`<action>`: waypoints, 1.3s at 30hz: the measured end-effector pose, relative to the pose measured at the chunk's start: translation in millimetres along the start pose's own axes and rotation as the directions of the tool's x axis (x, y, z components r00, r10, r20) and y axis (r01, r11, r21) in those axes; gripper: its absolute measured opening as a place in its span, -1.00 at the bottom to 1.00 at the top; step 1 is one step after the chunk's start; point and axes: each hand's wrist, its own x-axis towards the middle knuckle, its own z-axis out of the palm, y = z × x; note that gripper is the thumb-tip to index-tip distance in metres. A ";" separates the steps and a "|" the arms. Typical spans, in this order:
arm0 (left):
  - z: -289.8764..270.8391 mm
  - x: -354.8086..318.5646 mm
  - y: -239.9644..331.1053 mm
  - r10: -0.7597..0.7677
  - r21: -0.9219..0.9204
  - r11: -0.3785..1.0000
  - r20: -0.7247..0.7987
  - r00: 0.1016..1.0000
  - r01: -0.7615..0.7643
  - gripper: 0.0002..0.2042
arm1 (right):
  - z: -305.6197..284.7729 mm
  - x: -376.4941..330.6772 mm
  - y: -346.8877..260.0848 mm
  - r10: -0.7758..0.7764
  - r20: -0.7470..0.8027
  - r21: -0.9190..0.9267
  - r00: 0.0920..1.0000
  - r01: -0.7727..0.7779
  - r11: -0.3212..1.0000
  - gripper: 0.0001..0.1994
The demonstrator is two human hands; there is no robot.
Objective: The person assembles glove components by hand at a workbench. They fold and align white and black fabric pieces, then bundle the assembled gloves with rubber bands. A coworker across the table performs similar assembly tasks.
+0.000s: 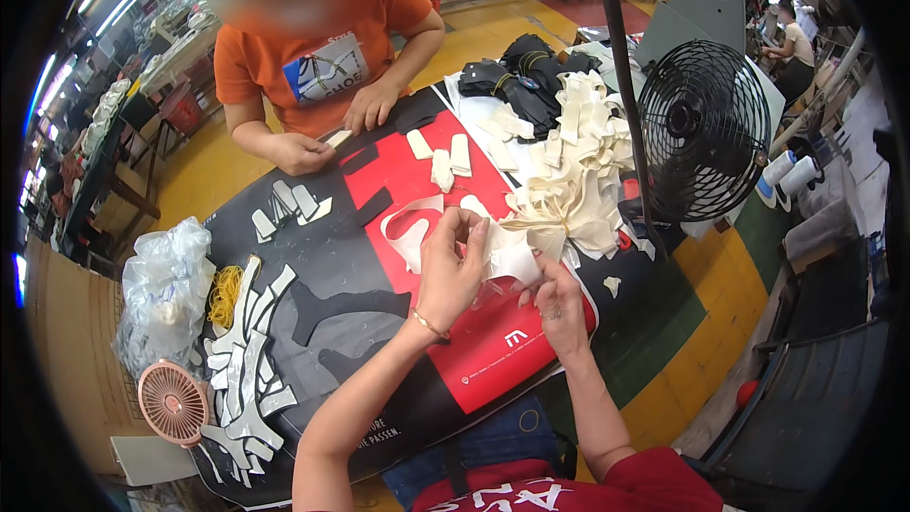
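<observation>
My left hand [453,261] and my right hand [555,299] are raised over a table covered with a black and red banner sheet [502,351]. Both pinch a white, flat, curved material piece [507,251] between their fingertips, the left at its upper left edge, the right at its lower right. A heap of cream-coloured cut pieces [569,199] lies just beyond my right hand. A curved white strip [409,228] rests on the sheet by my left hand.
Across the table a person in an orange shirt [313,47] handles small pieces. Silvery strips [248,360], yellow rubber bands [226,292], a plastic bag [166,289] and a small pink fan [172,403] lie left. A black fan [706,128] stands right; black parts [517,76] behind.
</observation>
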 end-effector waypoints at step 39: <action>-2.7 76.4 -50.6 0.167 0.220 0.966 -0.117 0.979 -0.138 -0.86 | -125.8 -47.4 -68.3 0.102 0.426 0.166 0.899 -0.188 0.968 -0.82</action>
